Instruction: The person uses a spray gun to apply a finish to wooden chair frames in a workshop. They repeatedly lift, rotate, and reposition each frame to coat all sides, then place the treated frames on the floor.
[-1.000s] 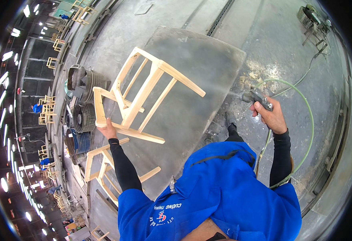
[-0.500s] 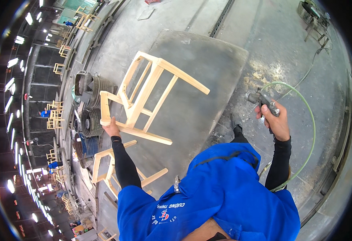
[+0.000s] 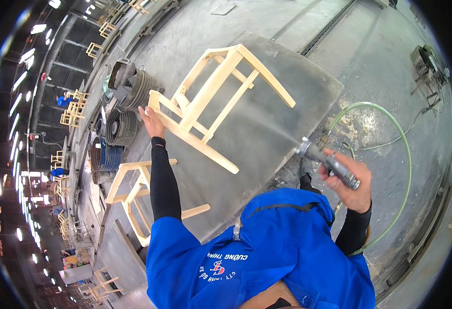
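Note:
My right hand (image 3: 353, 184) is wrapped round a metal spray gun (image 3: 334, 167), its nozzle pointed left. A pale mist (image 3: 269, 126) streams from it toward a bare, light-wood chair frame (image 3: 213, 90). The frame is tilted over a grey board. My left hand (image 3: 152, 122), fingers stretched out, rests against the frame's near left corner. A green hose (image 3: 410, 159) loops from the gun round to the right of my forearm. Another wooden chair frame (image 3: 133, 166) stands at the left, partly hidden by my left arm.
Beneath the chair frame lies a wide grey board (image 3: 308, 77). Several grimy drums (image 3: 122, 127) and a blue drum (image 3: 111, 155) stand at the left. A small stand with equipment (image 3: 425, 64) is at the far right. Distant people in blue and more chair frames line the left side.
Mist now comes from the spray gun, which has swung to point left and lower. The chair frame has shifted in view, and my left hand has loosened from its grip to outstretched fingers.

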Demonstrator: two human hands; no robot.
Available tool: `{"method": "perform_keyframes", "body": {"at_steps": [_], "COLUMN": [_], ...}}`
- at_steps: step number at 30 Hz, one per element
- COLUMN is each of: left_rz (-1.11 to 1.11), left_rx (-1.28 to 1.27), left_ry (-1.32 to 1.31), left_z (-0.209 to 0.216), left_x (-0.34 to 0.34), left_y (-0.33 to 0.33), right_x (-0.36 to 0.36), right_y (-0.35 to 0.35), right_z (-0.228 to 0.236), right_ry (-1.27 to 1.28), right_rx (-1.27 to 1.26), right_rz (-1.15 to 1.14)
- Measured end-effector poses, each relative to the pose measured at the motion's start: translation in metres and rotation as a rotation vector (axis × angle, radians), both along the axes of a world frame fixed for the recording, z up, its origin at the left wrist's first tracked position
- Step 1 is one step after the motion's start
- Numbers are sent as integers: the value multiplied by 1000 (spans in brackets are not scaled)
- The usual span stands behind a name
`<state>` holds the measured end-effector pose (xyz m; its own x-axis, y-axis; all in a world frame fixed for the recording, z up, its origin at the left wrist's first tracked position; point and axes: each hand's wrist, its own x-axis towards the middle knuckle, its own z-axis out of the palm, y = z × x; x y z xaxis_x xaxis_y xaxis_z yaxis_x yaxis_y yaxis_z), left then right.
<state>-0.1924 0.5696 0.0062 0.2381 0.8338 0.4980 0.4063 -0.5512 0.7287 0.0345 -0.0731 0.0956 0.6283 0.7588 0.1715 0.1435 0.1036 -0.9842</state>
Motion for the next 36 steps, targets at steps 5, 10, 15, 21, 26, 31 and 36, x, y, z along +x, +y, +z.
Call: {"method": "perform_keyframes", "body": {"at_steps": [5,10,15,21,26,31,36], "left_rz": [-59,-40,-43,-19,-8,124,189], "left_rx": [-287,-10,1,93,103,392,307], "left_ry": [-67,108,105,-3,-9,169,259], "left_z": [19,31,25,17,18,15,13], "left_x": [-12,-16,-17,-8,-6,-2,5], "left_y": [-6,21,33,37,39,37,38], "right_x": [-22,-30,-32,-48,-79,-94,-111], "right_y": [12,11,-2,-3,1,16,24], "right_z": [2,-14,-33,-49,-42,-33,-47], "right_ry": [-115,-41,21,-49,26,30,-46], "right_rx": [-4,-26,-42,-150,-126,-93,-99], "right_rz": [189,40,-356,-328,-66,23,86]}}
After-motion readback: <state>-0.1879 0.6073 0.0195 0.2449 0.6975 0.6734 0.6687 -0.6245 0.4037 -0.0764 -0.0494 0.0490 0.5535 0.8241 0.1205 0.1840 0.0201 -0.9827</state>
